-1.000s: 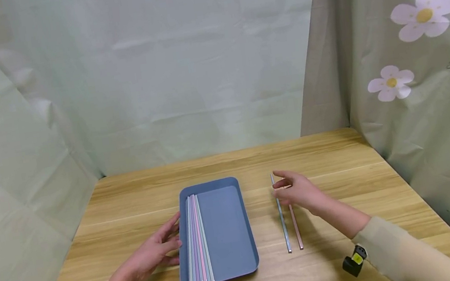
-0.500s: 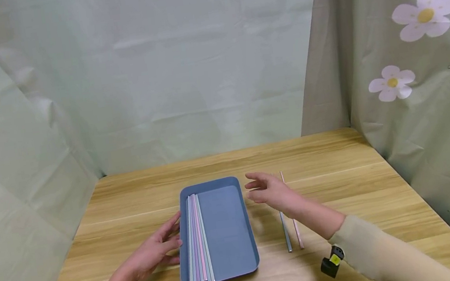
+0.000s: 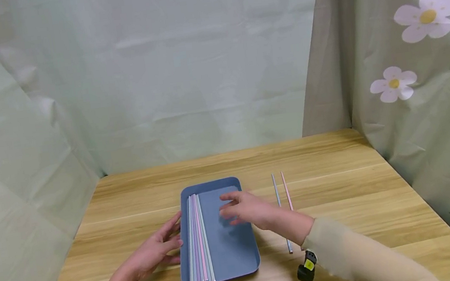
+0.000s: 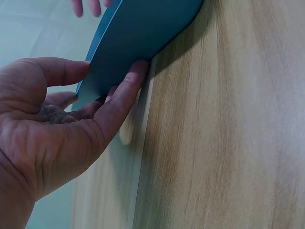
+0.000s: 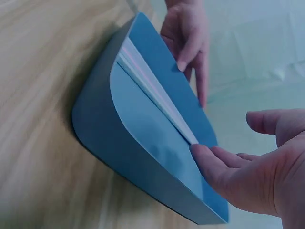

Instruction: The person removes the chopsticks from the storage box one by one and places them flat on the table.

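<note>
A blue-grey rectangular tray (image 3: 235,255) stands on the wooden table. Along its left side lies a row of several pastel metal chopsticks (image 3: 197,241). My left hand (image 3: 154,252) rests against the tray's left wall; in the left wrist view its fingertips (image 4: 138,69) touch the outside of the wall. Over the right half of the tray hovers my right hand (image 3: 250,209), palm down, fingers apart and nothing held. In the right wrist view this hand (image 5: 252,171) is above the tray's interior. Right of the tray, a blue chopstick (image 3: 276,191) and a pink chopstick (image 3: 286,188) lie partly behind my right forearm.
The wooden table (image 3: 130,195) is bordered by pale hanging cloth (image 3: 198,68) at the back and sides. A small black device with a yellow mark (image 3: 307,269) hangs under my right sleeve.
My right hand has moved left from over the two loose chopsticks to over the tray, carrying nothing. The left hand, tray and chopsticks have stayed in place.
</note>
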`<state>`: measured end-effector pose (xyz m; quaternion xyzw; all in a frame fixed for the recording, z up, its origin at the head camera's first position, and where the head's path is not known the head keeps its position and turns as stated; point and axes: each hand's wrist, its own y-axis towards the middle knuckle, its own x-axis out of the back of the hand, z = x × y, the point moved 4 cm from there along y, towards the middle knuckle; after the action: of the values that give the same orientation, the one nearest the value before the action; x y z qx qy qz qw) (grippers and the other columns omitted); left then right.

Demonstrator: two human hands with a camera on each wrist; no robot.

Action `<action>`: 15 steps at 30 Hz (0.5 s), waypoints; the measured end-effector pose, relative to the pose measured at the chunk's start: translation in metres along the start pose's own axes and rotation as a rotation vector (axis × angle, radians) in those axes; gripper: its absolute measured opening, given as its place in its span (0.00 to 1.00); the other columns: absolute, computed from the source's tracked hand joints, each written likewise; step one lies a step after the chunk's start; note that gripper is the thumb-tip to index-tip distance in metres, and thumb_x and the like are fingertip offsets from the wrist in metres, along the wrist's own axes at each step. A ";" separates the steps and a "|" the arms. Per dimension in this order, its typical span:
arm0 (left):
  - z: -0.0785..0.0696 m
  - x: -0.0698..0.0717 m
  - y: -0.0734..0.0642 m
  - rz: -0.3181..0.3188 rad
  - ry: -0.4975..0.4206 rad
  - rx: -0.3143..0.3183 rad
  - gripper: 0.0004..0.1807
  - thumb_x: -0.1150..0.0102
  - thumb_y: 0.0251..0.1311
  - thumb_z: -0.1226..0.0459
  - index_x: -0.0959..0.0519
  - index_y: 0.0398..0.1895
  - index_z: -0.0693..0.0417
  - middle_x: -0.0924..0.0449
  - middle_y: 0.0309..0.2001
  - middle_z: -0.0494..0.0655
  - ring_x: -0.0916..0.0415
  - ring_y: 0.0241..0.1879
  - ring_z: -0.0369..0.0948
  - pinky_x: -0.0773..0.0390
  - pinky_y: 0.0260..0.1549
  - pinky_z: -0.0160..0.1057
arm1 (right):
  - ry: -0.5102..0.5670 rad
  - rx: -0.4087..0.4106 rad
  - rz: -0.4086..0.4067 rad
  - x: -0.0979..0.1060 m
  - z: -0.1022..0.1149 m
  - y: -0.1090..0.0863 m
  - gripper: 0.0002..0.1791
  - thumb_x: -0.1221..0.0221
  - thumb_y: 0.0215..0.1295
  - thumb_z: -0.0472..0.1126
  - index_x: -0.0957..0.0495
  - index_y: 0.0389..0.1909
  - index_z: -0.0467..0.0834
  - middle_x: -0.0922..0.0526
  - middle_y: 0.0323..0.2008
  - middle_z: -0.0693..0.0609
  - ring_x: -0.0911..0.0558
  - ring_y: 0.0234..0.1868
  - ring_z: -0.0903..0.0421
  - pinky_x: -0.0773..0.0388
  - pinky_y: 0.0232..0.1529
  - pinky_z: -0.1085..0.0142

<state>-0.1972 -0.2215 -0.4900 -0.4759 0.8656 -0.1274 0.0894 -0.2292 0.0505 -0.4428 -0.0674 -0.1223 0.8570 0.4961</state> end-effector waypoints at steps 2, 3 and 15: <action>0.000 0.000 0.000 0.000 -0.002 -0.002 0.45 0.48 0.75 0.69 0.64 0.85 0.43 0.67 0.81 0.67 0.52 0.75 0.65 0.20 0.52 0.57 | 0.029 -0.024 0.018 -0.007 -0.005 0.004 0.34 0.38 0.69 0.35 0.37 0.73 0.31 0.22 0.60 0.35 0.21 0.60 0.37 0.20 0.57 0.49; 0.000 0.000 0.000 -0.001 -0.004 -0.002 0.46 0.49 0.75 0.69 0.64 0.85 0.43 0.67 0.81 0.67 0.53 0.75 0.65 0.20 0.52 0.57 | 0.045 -0.039 0.021 -0.010 -0.008 0.006 0.34 0.38 0.69 0.35 0.38 0.73 0.30 0.21 0.58 0.35 0.21 0.60 0.36 0.20 0.56 0.48; 0.000 0.000 -0.001 0.010 -0.010 -0.007 0.45 0.49 0.75 0.69 0.65 0.84 0.44 0.67 0.80 0.68 0.49 0.74 0.65 0.20 0.53 0.57 | 0.155 -0.144 0.002 -0.040 -0.027 0.017 0.33 0.40 0.69 0.32 0.39 0.72 0.27 0.20 0.52 0.33 0.16 0.51 0.36 0.15 0.44 0.47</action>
<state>-0.1962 -0.2216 -0.4897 -0.4726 0.8679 -0.1216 0.0928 -0.2168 0.0112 -0.4739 -0.1693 -0.1447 0.8386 0.4971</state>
